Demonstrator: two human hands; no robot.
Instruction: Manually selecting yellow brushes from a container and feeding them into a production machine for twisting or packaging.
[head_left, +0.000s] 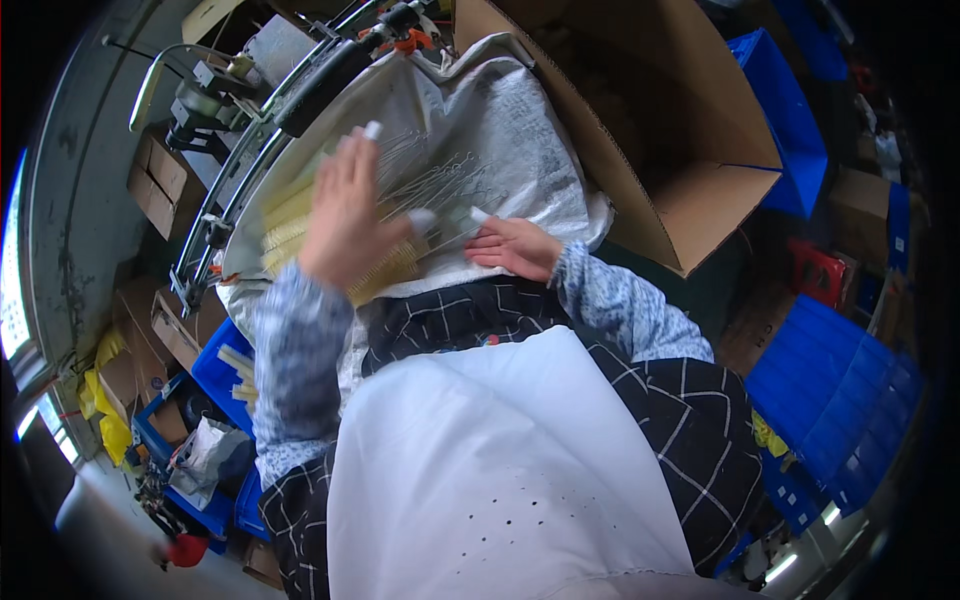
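Note:
A bundle of pale yellow bristle brushes (287, 235) with thin twisted-wire stems (432, 183) lies on a white woven sack (545, 130). Over the bristles is my left hand (345, 215), blurred by motion, with its fingers stretched out and the thumb apart. White covers sit on its thumb and one fingertip. My right hand (517, 248) rests on the sack near the looped wire ends, its fingers extended to the left and the thumb raised, also tipped in white. Nothing shows in its grasp. Part of the bundle is hidden beneath my left hand.
A large open cardboard box (715, 200) stands right of the sack, with a blue bin (790, 120) behind it. Metal rails and a machine (205, 110) border the far left. Blue crates (835, 390) stand at right; another blue bin (222, 365) holds pale pieces at left.

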